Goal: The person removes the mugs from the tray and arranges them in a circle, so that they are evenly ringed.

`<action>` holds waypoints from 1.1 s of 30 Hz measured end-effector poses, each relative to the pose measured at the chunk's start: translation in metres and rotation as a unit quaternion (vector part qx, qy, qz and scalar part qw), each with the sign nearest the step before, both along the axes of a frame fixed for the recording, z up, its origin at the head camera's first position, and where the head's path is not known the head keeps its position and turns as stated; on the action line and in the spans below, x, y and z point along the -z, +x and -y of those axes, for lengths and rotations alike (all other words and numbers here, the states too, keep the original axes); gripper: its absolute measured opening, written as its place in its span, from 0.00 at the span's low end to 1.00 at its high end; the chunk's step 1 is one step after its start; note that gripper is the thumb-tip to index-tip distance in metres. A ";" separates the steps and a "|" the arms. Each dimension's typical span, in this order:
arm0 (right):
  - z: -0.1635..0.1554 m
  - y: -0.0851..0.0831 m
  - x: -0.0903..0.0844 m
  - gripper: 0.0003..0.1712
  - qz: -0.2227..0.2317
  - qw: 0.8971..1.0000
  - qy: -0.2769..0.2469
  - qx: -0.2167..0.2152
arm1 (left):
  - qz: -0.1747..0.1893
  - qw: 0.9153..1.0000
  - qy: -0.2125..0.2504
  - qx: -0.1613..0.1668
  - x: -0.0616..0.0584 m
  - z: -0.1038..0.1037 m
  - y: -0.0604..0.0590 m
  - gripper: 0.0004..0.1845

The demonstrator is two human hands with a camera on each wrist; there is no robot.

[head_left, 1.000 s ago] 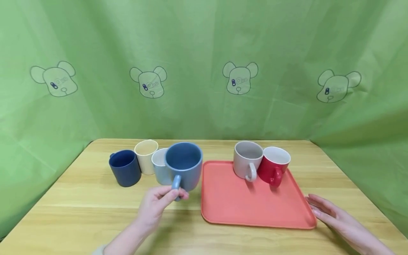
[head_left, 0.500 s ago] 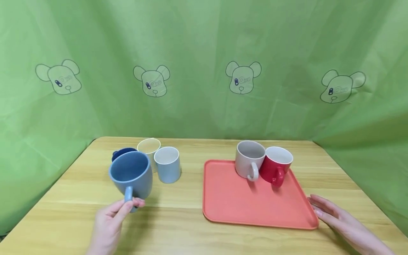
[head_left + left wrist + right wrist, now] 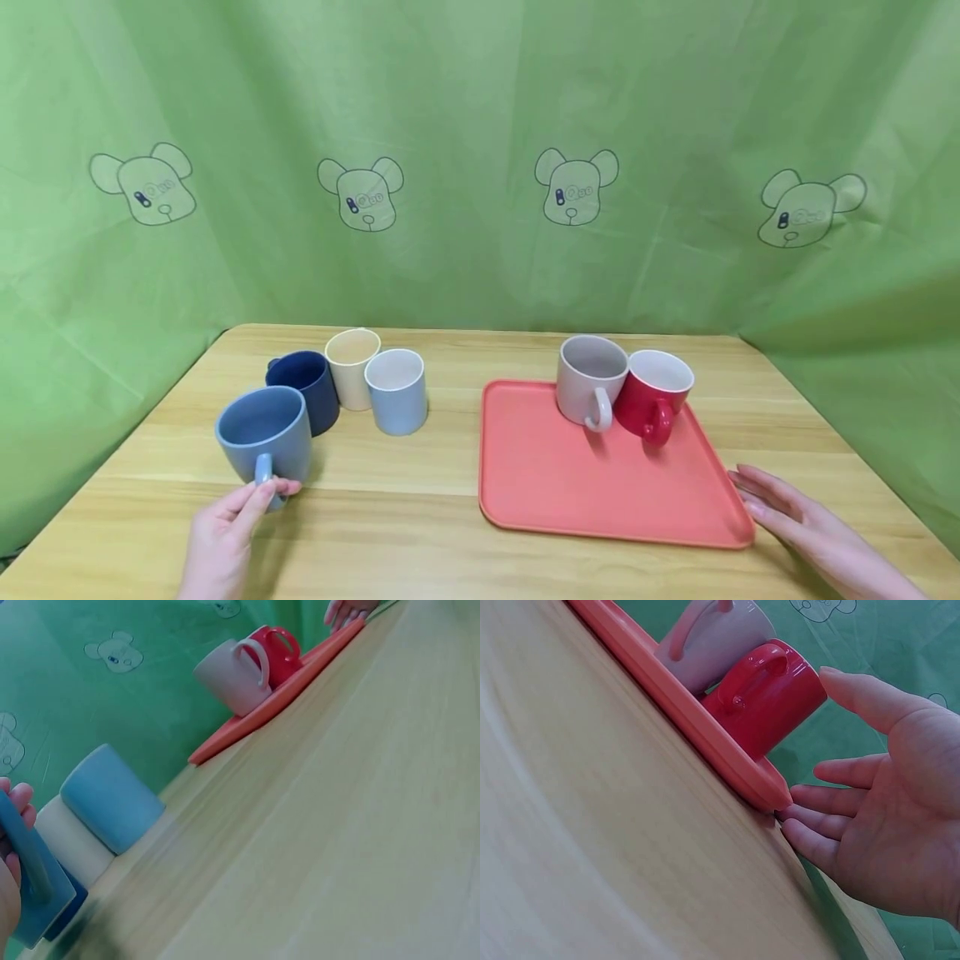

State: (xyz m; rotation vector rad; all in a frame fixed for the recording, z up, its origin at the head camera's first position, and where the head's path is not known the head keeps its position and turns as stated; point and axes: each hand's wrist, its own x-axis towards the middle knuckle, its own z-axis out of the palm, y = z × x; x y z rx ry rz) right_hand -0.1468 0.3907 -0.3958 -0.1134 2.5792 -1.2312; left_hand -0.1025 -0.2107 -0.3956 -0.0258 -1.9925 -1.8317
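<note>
My left hand (image 3: 221, 529) grips the handle of a slate-blue mug (image 3: 281, 442), fingers and thumb closed on it. The mug is upright at the table's left; whether its base touches the wood I cannot tell. Just behind it stands a navy mug (image 3: 318, 396), partly hidden. A cream cup (image 3: 352, 375) and a light blue cup (image 3: 112, 799) stand to the right of the navy one. Over at the right, my right hand (image 3: 900, 795) has its fingers extended, fingertips at the edge of the coral tray (image 3: 600, 492). A grey mug (image 3: 588, 387) and a red mug (image 3: 765, 697) stand on that tray.
The wooden table (image 3: 390, 542) spans the scene, its bare wood showing between the cups and the tray. A green curtain (image 3: 465, 100) with printed bear heads hangs behind and along both sides.
My left hand has carried the slate-blue mug leftward and lower, from in front of the light blue cup to in front of the navy mug. My right hand stays by the tray.
</note>
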 end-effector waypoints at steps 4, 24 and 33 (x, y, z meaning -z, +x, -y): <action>0.000 0.001 0.001 0.36 -0.006 1.000 0.003 -0.003 | -0.004 1.000 0.014 0.006 0.004 0.002 -0.001 0.11; 0.001 0.002 0.001 0.35 -0.019 1.000 -0.007 -0.007 | 0.053 0.997 0.044 0.024 0.012 -0.001 -0.003 0.13; 0.001 0.001 0.002 0.36 -0.003 1.000 -0.018 -0.004 | 0.091 0.995 0.033 0.018 0.011 -0.003 -0.005 0.17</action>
